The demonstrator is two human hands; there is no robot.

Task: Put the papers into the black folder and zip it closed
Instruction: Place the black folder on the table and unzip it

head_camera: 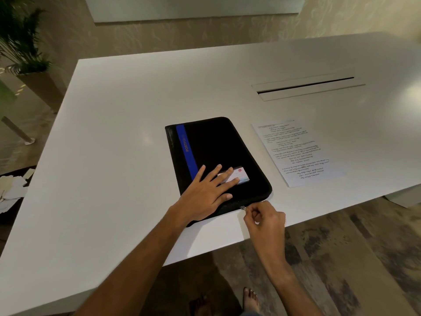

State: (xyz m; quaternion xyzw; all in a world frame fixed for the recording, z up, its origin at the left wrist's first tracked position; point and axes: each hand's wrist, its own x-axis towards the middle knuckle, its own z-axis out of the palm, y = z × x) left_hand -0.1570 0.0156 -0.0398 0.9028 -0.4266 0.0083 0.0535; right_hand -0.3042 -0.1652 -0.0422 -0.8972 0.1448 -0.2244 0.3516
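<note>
Lying flat and closed near the front edge of the worktop (114, 133): one black folder (218, 151), rectangular with rounded corners, matte fabric-like surface, a blue stripe (187, 151) running lengthwise near its left side with lettering on it, and a small clear pocket holding a pale card (239, 176) near the front.

Left hand (208, 193): released, palm down, fingers spread flat on the front part of the folder, fingertips partly over the card.

Right hand (265, 221): clenched, thumb and forefinger pinching a small metal zip pull (243, 208) on the folder's front edge, close to its front right corner.

Papers (293, 153): white sheet or sheets, printed with lines of dark text too small to read, lying flat on the worktop just beside the folder's right side, apart from it, outside the folder. Whether it is one sheet or several cannot be told.

Worktop: white, smooth, slightly glossy, straight-edged. A long narrow slot with a hinged flap (307, 86) is set into it behind the papers.

Surroundings: a potted plant (22, 42) in a tall tapered planter at far left; loose pale scraps of paper (11, 190) on the floor at left; patterned carpet (341, 258) in front; two bare feet (250, 299) below the worktop's edge. Both forearms cross the front edge of the worktop.
</note>
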